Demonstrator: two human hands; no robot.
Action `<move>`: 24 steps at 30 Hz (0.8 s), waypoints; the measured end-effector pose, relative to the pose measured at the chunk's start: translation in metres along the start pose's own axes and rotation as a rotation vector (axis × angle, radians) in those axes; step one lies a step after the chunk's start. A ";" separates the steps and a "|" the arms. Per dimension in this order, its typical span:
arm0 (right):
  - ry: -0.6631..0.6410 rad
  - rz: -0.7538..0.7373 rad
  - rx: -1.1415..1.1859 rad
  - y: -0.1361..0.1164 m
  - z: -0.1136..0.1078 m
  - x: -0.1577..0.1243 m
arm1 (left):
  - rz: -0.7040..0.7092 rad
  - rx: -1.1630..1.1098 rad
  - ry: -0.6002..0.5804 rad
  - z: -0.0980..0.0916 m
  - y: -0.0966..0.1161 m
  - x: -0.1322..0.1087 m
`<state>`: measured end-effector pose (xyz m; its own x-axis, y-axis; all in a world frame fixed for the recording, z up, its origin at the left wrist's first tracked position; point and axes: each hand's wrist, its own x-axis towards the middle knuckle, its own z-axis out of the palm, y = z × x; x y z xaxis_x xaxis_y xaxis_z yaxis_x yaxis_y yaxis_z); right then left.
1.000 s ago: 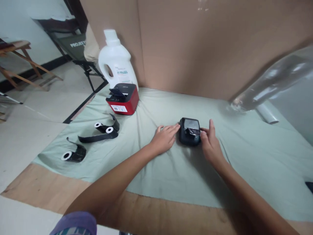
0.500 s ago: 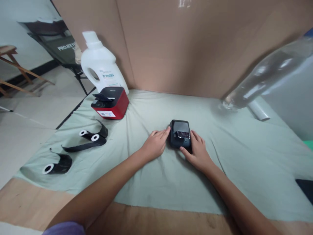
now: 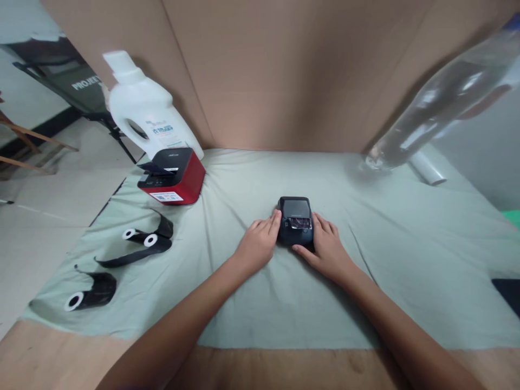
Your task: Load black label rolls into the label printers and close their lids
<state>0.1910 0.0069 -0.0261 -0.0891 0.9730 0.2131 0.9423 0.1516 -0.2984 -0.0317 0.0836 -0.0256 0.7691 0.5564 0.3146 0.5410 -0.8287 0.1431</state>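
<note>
A small black device with a grey lid lies flat on the pale green cloth, near the middle. My left hand rests on the cloth with its fingers stretched out, fingertips against the device's left side. My right hand lies against the device's right side and front, fingers curled around its edge and thumb along its near side. A strip of dark shiny film shows across the device's top.
A red and black label printer stands at the back left, a white jug behind it. Black ribbon rolls lie to the left. A clear plastic roll leans at the right. Cardboard walls the back.
My right hand has moved from the device's right edge down to its near right corner and settled around it. The left hand stays at the left side. The camera has swung left.
</note>
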 end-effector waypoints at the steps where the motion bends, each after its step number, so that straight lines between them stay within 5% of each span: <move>1: 0.000 -0.001 -0.002 0.000 0.000 0.000 | -0.005 0.005 0.005 -0.001 0.000 0.001; 24: 0.055 -0.023 0.024 0.001 0.002 -0.001 | -0.026 0.003 0.124 -0.002 0.005 0.006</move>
<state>0.1914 0.0063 -0.0284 -0.0921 0.9582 0.2708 0.9322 0.1786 -0.3148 -0.0249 0.0825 -0.0210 0.7066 0.5660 0.4248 0.5617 -0.8137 0.1498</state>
